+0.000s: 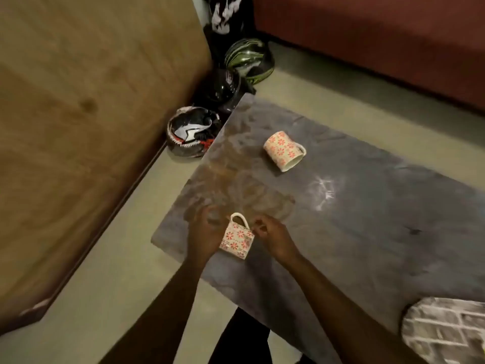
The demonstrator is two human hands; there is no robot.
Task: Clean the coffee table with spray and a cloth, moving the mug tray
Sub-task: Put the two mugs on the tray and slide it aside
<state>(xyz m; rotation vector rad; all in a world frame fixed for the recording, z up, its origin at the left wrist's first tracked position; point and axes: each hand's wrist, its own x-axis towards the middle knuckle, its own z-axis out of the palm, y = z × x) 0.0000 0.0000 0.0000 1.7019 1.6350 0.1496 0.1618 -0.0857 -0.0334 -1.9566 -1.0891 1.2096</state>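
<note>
A grey stone-look coffee table (pixel 367 232) fills the middle and right of the head view. Near its left end a floral mug (pixel 237 239) lies tilted with its handle up. My left hand (pixel 203 237) grips the mug's left side. My right hand (pixel 275 237) hovers by the mug's right edge and handle, fingers curled, with a small gap to the handle. A second floral mug (pixel 282 149) lies on its side farther back on the table. A grey brick-patterned tray (pixel 443 329) rests at the table's near right corner, partly cut off by the frame.
A whitish smear (pixel 325 190) marks the tabletop. A brown sofa (pixel 78 127) stands left and a red sofa (pixel 380 35) behind. Three helmets (pixel 191 131) sit on the floor off the table's far left corner. My dark trouser leg (pixel 241 337) is below the table's near edge.
</note>
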